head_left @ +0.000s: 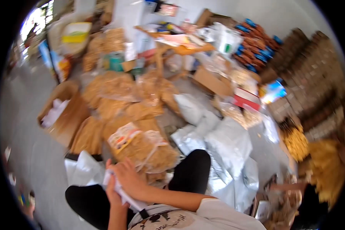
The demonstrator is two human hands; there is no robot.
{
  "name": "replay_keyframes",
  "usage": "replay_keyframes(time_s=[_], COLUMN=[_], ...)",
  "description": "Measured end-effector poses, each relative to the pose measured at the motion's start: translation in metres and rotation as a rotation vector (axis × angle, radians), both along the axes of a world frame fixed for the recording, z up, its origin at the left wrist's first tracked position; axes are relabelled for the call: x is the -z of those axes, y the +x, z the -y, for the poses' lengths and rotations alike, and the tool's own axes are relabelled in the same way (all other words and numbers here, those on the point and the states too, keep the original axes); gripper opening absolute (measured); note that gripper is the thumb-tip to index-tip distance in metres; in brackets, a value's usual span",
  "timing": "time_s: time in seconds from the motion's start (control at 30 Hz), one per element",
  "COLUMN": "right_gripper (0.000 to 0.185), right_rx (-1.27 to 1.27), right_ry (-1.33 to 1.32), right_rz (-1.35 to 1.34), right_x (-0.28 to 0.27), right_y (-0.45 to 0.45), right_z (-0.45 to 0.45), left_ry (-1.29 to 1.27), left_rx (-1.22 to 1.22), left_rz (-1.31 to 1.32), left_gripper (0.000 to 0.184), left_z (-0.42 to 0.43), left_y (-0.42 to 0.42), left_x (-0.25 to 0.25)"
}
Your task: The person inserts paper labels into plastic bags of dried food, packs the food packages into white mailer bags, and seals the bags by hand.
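Just above my lap, both hands are together around a flat white item (126,197), too blurred to identify. My left hand (113,189) is closed on it from the left side. Over its upper end lies my right hand (129,177), fingers wrapped against it and partly hiding it. Beyond my hands is a clear bag of tan contents (153,153) with a red and white label (123,137). A white plastic bag (87,168) sits left of my fingers.
Silvery-white bags (228,143) lie to the right of my knees. An open cardboard box (67,115) stands at the left. Farther back are more tan bags (119,86), a wooden stool (160,57), a red box (246,100) and stacked brown bundles (314,73).
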State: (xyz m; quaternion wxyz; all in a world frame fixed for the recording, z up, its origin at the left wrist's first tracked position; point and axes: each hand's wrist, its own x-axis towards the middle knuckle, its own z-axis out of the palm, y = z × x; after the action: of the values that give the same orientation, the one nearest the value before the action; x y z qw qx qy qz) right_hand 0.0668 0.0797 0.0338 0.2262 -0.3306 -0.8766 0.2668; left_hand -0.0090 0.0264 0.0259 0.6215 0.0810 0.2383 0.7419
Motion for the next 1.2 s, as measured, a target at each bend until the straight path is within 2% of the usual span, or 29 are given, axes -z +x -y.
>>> replay_keyframes(time_s=[0.03, 0.1, 0.13, 0.2, 0.23, 0.27, 0.33, 0.37, 0.5, 0.57, 0.67, 0.7, 0.73, 0.77, 0.8, 0.87, 0.9, 0.93, 0.97, 1.0, 1.07, 1.2], right_gripper=[0.042, 0.048, 0.048, 0.055, 0.067, 0.067, 0.076, 0.084, 0.083, 0.083, 0.081, 0.081, 0.078, 0.075, 0.075, 0.075, 0.075, 0.079, 0.083, 0.083, 0.093, 0.1], right_rx=[0.06, 0.096, 0.131, -0.052, -0.142, -0.122, -0.202, -0.17, -0.146, -0.171, -0.023, -0.011, 0.069, 0.145, 0.149, 0.161, 0.169, 0.19, 0.205, 0.206, 0.194, 0.145], right_ry=[0.016, 0.256, 0.264, -0.049, -0.116, -0.107, -0.277, -0.26, -0.339, -0.495, -0.385, -0.374, -0.007, 0.355, 0.361, 0.504, 0.505, 0.298, 0.09, 0.092, 0.125, -0.056], right_rz=[0.015, -0.014, -0.009, -0.242, -0.284, -0.289, -0.331, -0.316, -0.469, -0.648, -0.704, -0.712, -0.562, -0.394, -0.395, -0.028, -0.03, -0.062, -0.095, -0.097, -0.091, -0.251], right_x=[0.0, -0.006, -0.015, -0.032, -0.031, -0.033, -0.036, -0.037, -0.036, -0.037, -0.044, -0.042, -0.039, -0.034, -0.026, -0.01, -0.006, -0.003, 0.0, 0.0, 0.001, 0.007], right_y=[0.004, 0.006, 0.012, 0.03, 0.039, 0.046, 0.058, 0.061, 0.067, 0.069, 0.072, 0.073, 0.072, 0.071, 0.067, 0.061, 0.066, 0.072, 0.077, 0.08, 0.085, 0.093], right_z=[-0.001, 0.003, 0.002, 0.004, 0.003, 0.005, 0.01, 0.013, 0.019, 0.021, 0.031, 0.033, 0.035, 0.036, 0.038, 0.04, 0.039, 0.038, 0.035, 0.033, 0.028, 0.023], left_ry=[0.03, 0.084, 0.092, 0.106, 0.082, 0.089, 0.033, -0.058, -0.092, -0.144, -0.279, -0.295, -0.291, -0.276, -0.138, 0.072, -0.051, -0.166, -0.166, -0.164, -0.228, -0.238], left_rx=[0.029, 0.106, 0.142, 0.152, 0.146, 0.168, 0.21, 0.122, 0.124, 0.104, 0.051, 0.054, 0.064, 0.031, 0.004, -0.235, -0.07, 0.087, 0.076, 0.077, 0.325, 0.427], left_rz=[-0.034, -0.056, -0.054, -0.122, -0.087, -0.091, -0.16, -0.17, -0.147, -0.142, -0.168, -0.148, -0.154, -0.381, -0.706, -1.362, -0.874, -0.382, -0.415, -0.417, -0.168, -0.198], left_gripper=[0.055, 0.056, 0.056, 0.057, 0.056, 0.056, 0.052, 0.045, 0.041, 0.036, 0.033, 0.032, 0.032, 0.033, 0.032, 0.032, 0.031, 0.03, 0.03, 0.03, 0.03, 0.032], left_z=[-0.004, -0.008, -0.012, -0.018, -0.021, -0.026, -0.037, -0.04, -0.047, -0.048, -0.056, -0.063, -0.07, -0.077, -0.079, -0.083, -0.079, -0.073, -0.064, -0.063, -0.059, -0.046], left_y=[0.0, -0.006, -0.007, -0.007, -0.007, -0.01, -0.015, -0.009, -0.007, -0.006, 0.004, 0.002, -0.01, -0.028, -0.034, -0.045, -0.021, 0.001, 0.017, 0.016, 0.017, 0.028], left_x=[-0.001, 0.01, 0.011, 0.007, 0.003, 0.001, -0.013, -0.019, -0.003, 0.003, -0.004, 0.009, 0.035, 0.074, 0.098, 0.146, 0.097, 0.05, 0.019, 0.016, 0.015, 0.01])
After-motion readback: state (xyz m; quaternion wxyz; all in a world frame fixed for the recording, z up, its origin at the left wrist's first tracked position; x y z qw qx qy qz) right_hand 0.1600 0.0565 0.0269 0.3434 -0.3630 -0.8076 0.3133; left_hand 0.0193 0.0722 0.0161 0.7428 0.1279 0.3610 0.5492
